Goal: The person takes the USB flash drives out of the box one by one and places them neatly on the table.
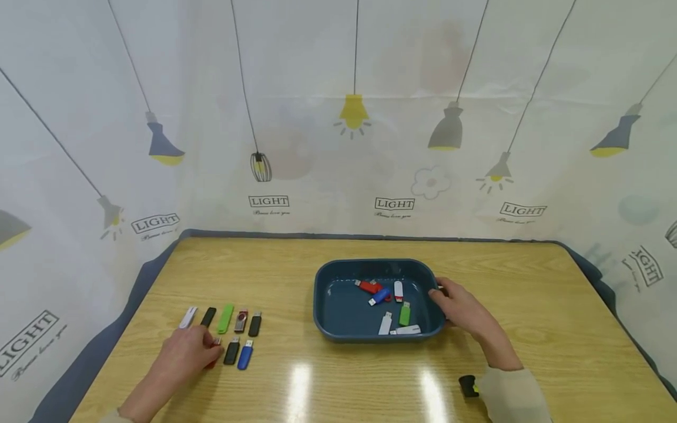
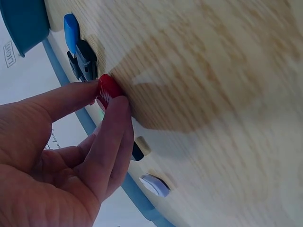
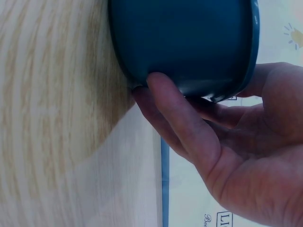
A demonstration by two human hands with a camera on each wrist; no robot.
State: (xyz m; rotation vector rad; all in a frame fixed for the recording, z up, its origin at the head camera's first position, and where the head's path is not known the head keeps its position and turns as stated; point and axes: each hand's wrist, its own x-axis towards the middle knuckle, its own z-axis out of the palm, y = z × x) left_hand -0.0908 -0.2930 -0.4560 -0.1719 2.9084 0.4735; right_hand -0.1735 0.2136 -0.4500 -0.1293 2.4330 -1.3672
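At the left of the table, my left hand [image 1: 181,357] pinches a red USB flash drive [image 2: 110,88] between thumb and fingers, low at the tabletop. Beside it lie a black USB flash drive [image 1: 231,351] and a blue one. Behind these is a row of a white drive [image 1: 187,317], a black one, a green drive [image 1: 225,319], a red-and-silver swivel drive [image 1: 241,321] and another black one. My right hand [image 1: 461,308] grips the right end of a dark blue tray [image 1: 341,311], thumb at the rim and fingers against the outer wall [image 3: 184,42].
Inside the tray lie several flash drives: red, a blue one [image 1: 379,296], a green one [image 1: 404,314] and white ones. A small black object with a yellow-green part [image 1: 468,386] sits by the right sleeve [image 1: 513,393]. A lamp-printed cloth [image 1: 317,147] hangs behind the wooden table [image 1: 365,388].
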